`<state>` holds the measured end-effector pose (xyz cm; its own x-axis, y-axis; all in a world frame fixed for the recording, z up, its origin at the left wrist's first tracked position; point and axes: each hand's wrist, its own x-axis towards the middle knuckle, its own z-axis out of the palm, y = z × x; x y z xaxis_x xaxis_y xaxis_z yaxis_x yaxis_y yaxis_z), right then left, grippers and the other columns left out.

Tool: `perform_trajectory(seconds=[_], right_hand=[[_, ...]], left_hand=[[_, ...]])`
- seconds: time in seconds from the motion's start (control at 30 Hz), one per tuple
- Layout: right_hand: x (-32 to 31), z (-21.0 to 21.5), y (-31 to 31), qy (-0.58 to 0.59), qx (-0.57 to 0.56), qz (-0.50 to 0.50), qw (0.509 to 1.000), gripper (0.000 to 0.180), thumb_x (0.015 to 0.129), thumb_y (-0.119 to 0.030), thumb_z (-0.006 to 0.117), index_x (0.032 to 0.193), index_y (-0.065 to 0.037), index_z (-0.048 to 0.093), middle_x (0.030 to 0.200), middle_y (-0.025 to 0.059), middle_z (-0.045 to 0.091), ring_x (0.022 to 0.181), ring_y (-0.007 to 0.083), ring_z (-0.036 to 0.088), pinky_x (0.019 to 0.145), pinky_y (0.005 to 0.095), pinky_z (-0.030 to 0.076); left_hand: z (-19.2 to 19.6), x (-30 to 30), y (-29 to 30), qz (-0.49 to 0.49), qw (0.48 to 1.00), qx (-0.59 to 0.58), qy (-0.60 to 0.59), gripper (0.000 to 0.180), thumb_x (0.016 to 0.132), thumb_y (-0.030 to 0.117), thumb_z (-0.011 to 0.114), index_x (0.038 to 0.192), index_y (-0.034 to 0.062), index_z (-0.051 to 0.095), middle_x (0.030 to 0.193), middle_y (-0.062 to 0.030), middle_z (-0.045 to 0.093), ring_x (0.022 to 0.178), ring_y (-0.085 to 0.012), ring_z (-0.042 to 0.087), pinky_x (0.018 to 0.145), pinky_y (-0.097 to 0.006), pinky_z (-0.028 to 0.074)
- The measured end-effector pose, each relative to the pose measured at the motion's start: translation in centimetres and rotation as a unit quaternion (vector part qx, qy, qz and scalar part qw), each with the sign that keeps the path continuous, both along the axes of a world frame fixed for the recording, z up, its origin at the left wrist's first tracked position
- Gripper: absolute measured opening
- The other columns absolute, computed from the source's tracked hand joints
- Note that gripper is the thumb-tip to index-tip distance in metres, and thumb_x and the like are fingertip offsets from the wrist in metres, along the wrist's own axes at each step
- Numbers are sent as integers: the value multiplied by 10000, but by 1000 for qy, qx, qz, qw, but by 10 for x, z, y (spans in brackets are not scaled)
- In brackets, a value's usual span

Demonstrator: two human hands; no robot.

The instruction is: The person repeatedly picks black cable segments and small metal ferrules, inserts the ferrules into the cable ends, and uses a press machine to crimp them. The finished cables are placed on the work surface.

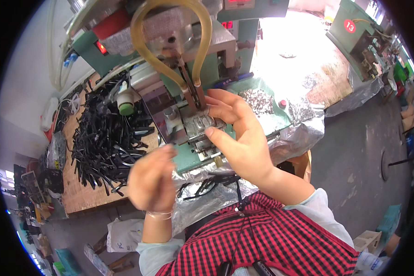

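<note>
Grey metal makes up the fixture [200, 123] at your right fingertips, directly below the two prongs [193, 94]. Your right hand [247, 140] reaches over it from the right, its thumb and fingers apart: the thumb tip lies at the near edge of the fixture, and the other fingers bend behind it, close beside the prongs. Some of those fingertips are hidden, so you can't tell what they touch.

Your left hand [152, 181] is blurred, raised just left of the fixture and nearer to you than your right fingers. Its fingers look curled, but the blur hides whether they are together or hold anything.

Above your right fingers, a yellowish tube [206, 43] loops down to the prongs. Left of them stands a knob [170, 113], and farther left a green button [126, 109]. To the left of your left fingers, black strips [103, 138] lie heaped on the wooden table [92, 198]. Just right of your right knuckles, small silvery bits [258, 102] are scattered on the green base [241, 86], with a red button [282, 104] beyond them. Nearer to you than either hand's fingers, more black pieces [202, 187] rest on foil [188, 209], close to your checked apron [244, 234].
</note>
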<state>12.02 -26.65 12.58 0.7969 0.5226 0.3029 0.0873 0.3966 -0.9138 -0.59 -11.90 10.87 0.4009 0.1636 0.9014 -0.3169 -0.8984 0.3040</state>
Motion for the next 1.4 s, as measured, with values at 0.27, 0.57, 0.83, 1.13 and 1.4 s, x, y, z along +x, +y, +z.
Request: perform_trajectory(seconds=[0.27,0.57,0.83,1.13,1.4], right_hand=[[93,-41,-41,-34,-140,-157,977,522,902,-5,683,1411,-94,607,1289,115,699,1185,193,640,1052,355,486],[94,-117,-83,-246,-406,-266,839,150,849,-140,767,986,-81,751,1025,89,733,988,314,691,887,417,536],[84,-109,-57,-330,-526,-313,718,132,826,-189,777,869,-85,707,957,89,662,1006,334,640,841,467,514],[88,-107,-63,-298,-342,-347,821,137,905,-73,723,1041,-54,716,951,130,750,853,333,725,789,416,558],[91,-106,-49,-325,-285,-338,836,104,895,-30,722,995,-52,742,944,127,743,877,335,718,780,407,559]], left_hand=[[-13,42,-18,-57,978,192,61,309,777,55,888,1050,91,748,1030,-109,789,584,-153,622,493,-290,452],[-18,46,-19,-58,979,190,51,305,775,50,886,1044,90,749,1036,-106,789,590,-164,636,494,-287,466],[-24,27,-36,-35,992,73,96,372,770,25,868,1124,58,760,1153,-146,783,752,-211,735,614,-293,545],[4,-43,51,257,966,-13,1,195,846,-6,786,1035,33,759,1074,-131,763,879,-270,714,709,-309,555],[-96,5,178,498,767,141,379,235,741,245,859,863,77,751,1011,-78,608,1016,-308,568,836,-440,447]])
